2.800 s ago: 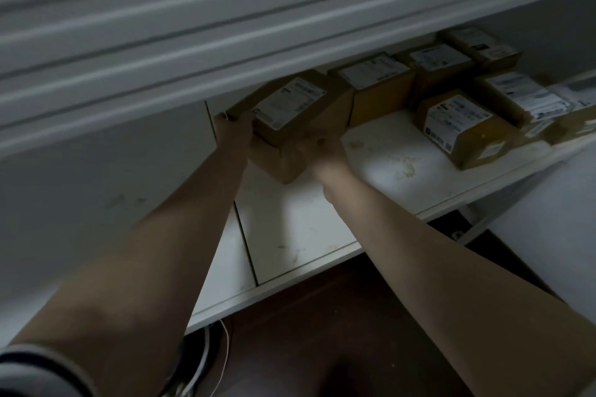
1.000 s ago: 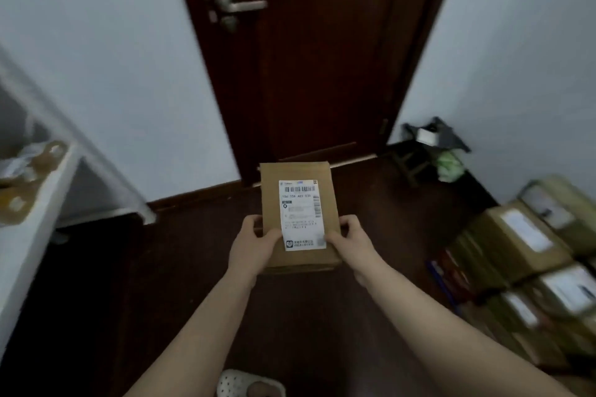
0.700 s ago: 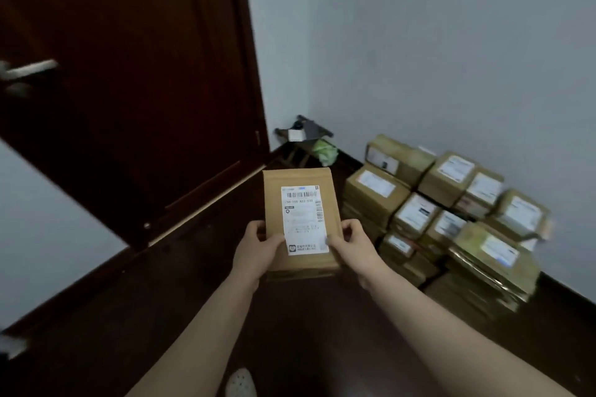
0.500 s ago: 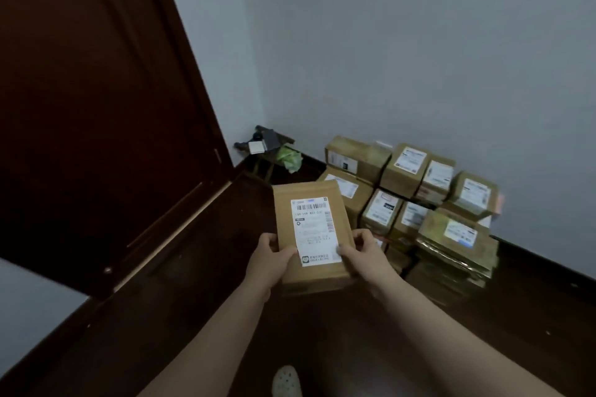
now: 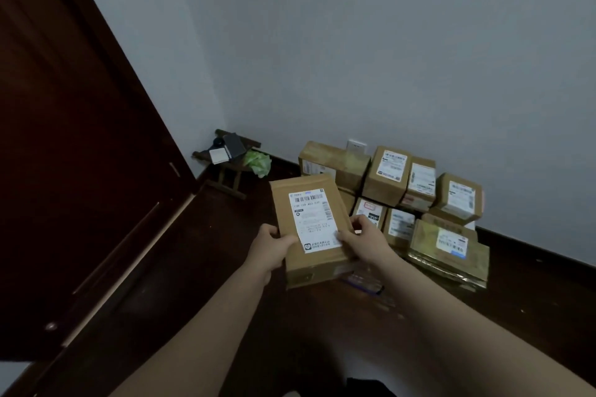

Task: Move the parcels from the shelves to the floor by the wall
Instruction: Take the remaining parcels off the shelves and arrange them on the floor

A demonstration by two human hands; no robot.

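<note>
Head view: two hands hold one brown parcel (image 5: 309, 222) in the air above the dark floor (image 5: 200, 267), label up. The left hand (image 5: 271, 245) grips its left edge, thumb on top, fingers hidden underneath. The right hand (image 5: 366, 243) pinches the right edge, thumb on the label's corner. Just behind, a pile (image 5: 390, 171) of parcels lies on the floor against the grey wall (image 5: 387, 58). A stool (image 5: 230, 171) stands in the corner beside the door (image 5: 64, 171).

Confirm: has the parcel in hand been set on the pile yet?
No, the left hand and right hand grip the parcel by its sides, lifted in front of the pile.
</note>
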